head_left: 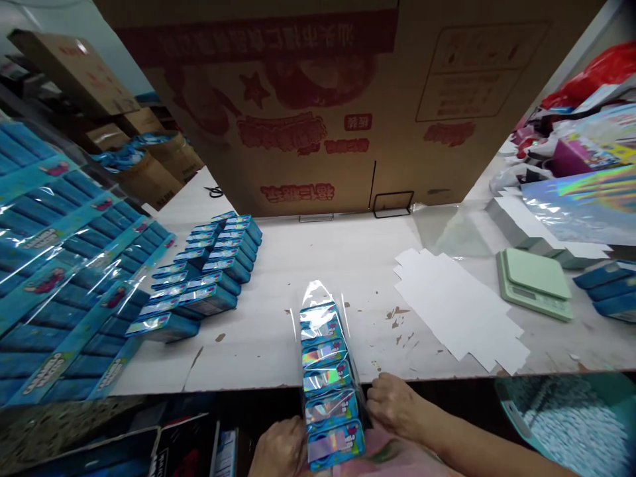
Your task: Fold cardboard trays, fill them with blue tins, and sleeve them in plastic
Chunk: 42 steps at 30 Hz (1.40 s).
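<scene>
Preferably, the left hand (281, 447) and right hand (396, 405), curled beside the clear bag (315, 293), whether pinching I cannot tell, should keep its blue boxes (328, 381) aligned.

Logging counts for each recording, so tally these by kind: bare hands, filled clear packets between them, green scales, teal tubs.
Hands (left hand, right hand): 2
Filled clear packet: 1
Green scale: 1
Teal tub: 1
Total: 5
</scene>
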### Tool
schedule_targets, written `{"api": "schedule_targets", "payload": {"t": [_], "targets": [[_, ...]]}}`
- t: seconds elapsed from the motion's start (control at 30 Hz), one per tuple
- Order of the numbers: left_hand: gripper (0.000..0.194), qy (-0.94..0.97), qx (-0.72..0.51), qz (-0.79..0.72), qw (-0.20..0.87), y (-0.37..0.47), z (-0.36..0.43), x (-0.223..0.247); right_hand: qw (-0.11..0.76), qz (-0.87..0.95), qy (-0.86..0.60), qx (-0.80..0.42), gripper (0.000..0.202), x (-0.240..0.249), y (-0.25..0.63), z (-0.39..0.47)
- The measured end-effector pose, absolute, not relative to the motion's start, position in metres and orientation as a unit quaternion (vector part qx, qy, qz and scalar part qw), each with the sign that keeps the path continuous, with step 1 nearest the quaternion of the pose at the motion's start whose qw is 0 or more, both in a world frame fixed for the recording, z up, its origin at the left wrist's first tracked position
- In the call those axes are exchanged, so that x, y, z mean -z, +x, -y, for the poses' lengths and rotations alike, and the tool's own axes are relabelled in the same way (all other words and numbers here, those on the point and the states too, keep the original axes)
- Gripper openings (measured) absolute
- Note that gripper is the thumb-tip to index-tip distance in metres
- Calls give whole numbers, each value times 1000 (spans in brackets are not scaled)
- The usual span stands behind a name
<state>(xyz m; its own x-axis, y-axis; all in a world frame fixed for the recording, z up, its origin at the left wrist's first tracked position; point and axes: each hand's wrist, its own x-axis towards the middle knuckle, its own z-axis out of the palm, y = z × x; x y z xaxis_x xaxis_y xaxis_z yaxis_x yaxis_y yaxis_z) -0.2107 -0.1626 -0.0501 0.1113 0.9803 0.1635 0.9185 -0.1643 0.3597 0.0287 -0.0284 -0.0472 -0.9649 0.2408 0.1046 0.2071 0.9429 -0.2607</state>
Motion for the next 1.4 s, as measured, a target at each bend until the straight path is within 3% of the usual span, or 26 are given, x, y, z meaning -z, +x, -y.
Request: {"api": "schedule_targets", "payload": {"t": [0.13,0.27,0.4,0.53,0.67,0.83,1.03,1.1,1.27,1.4], "targets": [[23,794,-211,-569,49,-209,161,45,45,986,-90,-130,13,46,21,29],[25,715,-234,-659,13,-205,135,44,104,956,-251,-114,17,40,-2,23],[15,631,-242,-736,-35,-211,108,43,183,913,-363,-41,17,31,-26,3],[10,607,-305,-730,-75,-216,97,38,255,905,-335,66,14,22,-38,-15],[6,619,-338,-705,-75,-213,97,32,273,911,-291,109,17,13,-45,-24],[11,650,-301,-696,-51,-210,92,24,303,912,-275,31,20,-3,-47,-27],[7,563,-375,-736,-11,-210,94,23,449,831,-265,-194,15,-24,-20,-19],[10,539,-391,-745,16,-210,99,28,404,851,-250,-223,17,-23,-10,-7],[22,485,-340,-803,65,-202,107,52,140,952,-102,-254,20,10,-13,34],[19,501,-203,-840,46,-190,108,60,125,953,-132,-243,29,41,-36,40]]}}
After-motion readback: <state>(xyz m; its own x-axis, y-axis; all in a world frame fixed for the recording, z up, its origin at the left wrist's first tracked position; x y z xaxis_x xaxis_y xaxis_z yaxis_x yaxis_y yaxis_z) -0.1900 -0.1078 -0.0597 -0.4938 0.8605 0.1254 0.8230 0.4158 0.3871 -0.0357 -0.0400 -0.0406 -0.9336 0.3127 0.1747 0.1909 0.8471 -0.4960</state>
